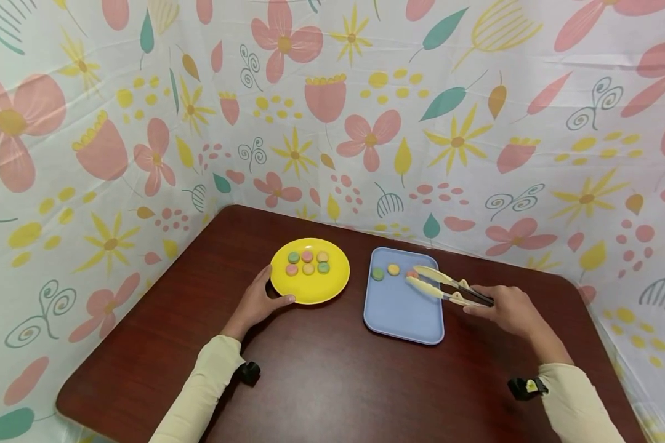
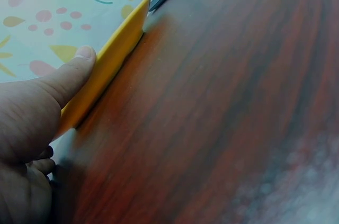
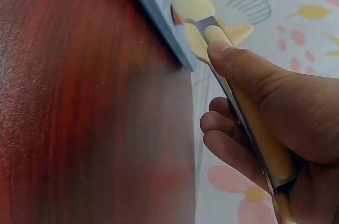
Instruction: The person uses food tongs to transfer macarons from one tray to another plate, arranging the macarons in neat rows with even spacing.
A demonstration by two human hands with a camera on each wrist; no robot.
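My left hand (image 1: 259, 299) holds the yellow plate (image 1: 310, 292) by its near left edge. In the left wrist view, the thumb (image 2: 77, 73) lies on the plate's rim. Several small macarons in green, pink and pale orange sit in two rows on it, among them a green macaron (image 1: 294, 258). My right hand (image 1: 510, 307) grips cream-tipped tongs (image 1: 449, 297) by their handles, thumb on one arm and fingers on the other. The tongs' spread tips reach over the blue tray (image 1: 401, 314), at either side of an orange-pink macaron (image 1: 412, 274).
Left of that macaron on the tray lie a yellow macaron (image 1: 393, 269) and a green macaron (image 1: 377, 274). Plate and tray stand side by side on the dark wooden table (image 1: 310, 381). A flower-printed cloth (image 1: 332, 147) hangs behind and left of the table.
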